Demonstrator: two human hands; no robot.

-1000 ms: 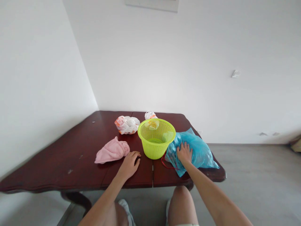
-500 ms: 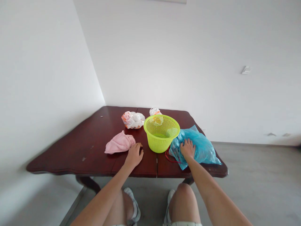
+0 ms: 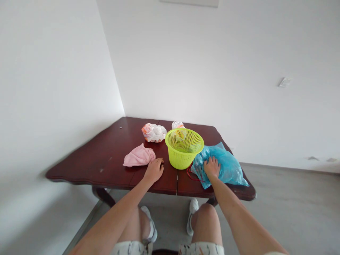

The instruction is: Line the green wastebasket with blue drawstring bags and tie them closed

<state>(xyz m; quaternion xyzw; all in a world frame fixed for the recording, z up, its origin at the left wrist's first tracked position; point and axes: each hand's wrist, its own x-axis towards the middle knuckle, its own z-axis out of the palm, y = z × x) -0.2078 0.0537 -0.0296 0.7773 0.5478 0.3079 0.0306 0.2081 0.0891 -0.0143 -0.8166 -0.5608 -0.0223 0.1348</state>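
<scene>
Moved: the view has shifted since 1 second earlier; the table (image 3: 90, 159) now sits higher and farther right in it, and more of the shorts (image 3: 203, 248) and shoes (image 3: 193, 207) shows. The things on the table have kept their arrangement.
Right hand (image 3: 212, 167): still laid palm down on the blue bag (image 3: 230, 164), fingers spread, pressing on it with no grip closed around it.
Blue bag: on the table's right side, crumpled and bulging, just right of the basket.
Red cord (image 3: 189, 174): loops out at the bag's left edge, near the basket's base.
Left hand (image 3: 154, 170): rests on the table, fingers loosely bent and partly open, grasping nothing.
Pink cloth (image 3: 138, 156): bunched just beyond the left hand, to its left; whether the 2 touch, I cannot tell.
Basket (image 3: 180, 160): 1 yellow-green mesh basket, upright between the 2 hands and a little beyond them.
White bags: 2, both with orange marks; the larger bag (image 3: 155, 133) lies behind the cloth, the smaller bag (image 3: 177, 124) behind the basket, partly hidden.
</scene>
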